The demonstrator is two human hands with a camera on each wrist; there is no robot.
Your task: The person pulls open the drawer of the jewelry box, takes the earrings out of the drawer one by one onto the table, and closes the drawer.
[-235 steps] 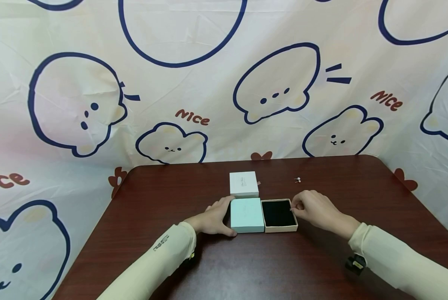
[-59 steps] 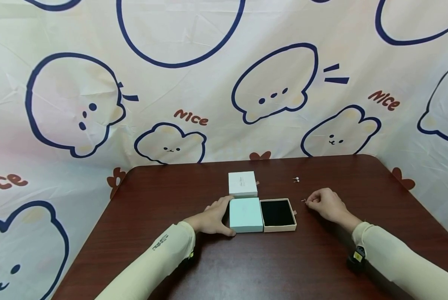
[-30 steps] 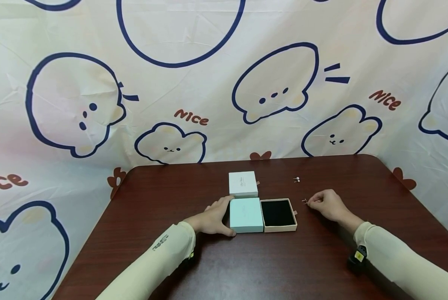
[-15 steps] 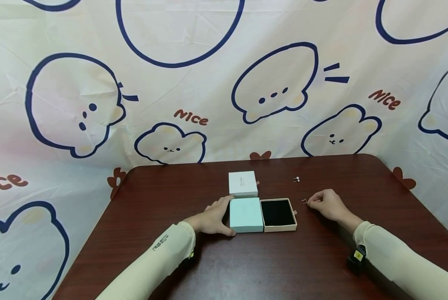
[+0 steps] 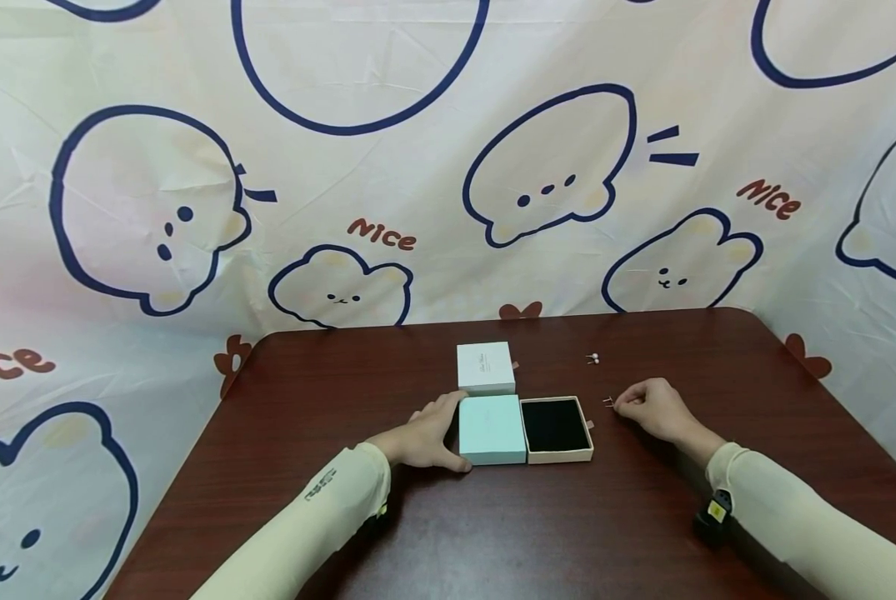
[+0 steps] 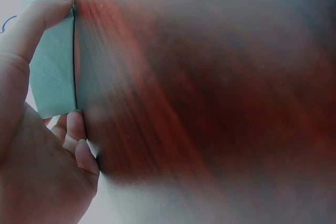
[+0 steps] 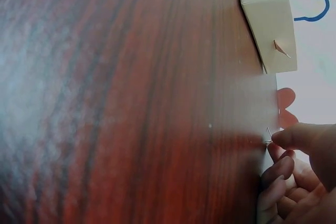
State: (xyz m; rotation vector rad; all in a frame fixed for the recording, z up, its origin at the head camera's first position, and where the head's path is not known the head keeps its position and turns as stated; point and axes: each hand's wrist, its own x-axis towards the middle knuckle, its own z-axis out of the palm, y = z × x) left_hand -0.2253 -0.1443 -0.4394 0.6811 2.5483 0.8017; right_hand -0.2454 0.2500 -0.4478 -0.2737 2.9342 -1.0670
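Note:
My left hand (image 5: 423,435) grips a mint-green box (image 5: 493,429), its thumb at the near corner and its fingers at the far side; the left wrist view shows thumb and fingertips on the box. Against the box's right side lies an open cream tray (image 5: 560,457) with a black pad (image 5: 556,426) inside. To the right of the tray, my right hand (image 5: 653,407) pinches a thin metal stud earring (image 7: 269,139) between thumb and forefinger, close to the table. Small metal earring parts (image 5: 608,402) show at the fingertips; their exact shape is too small to tell.
A white lidded box (image 5: 486,367) with faint print stands behind the mint box. Farther back on the right lies a pair of pearl stud earrings (image 5: 593,359). The brown table (image 5: 342,367) ends at a printed cloth (image 5: 432,183).
Several seconds ago my right hand was at the tray's right edge; it has since moved right onto the table, uncovering the tray's small ribbon tab. Over the last second, both hands stay nearly still.

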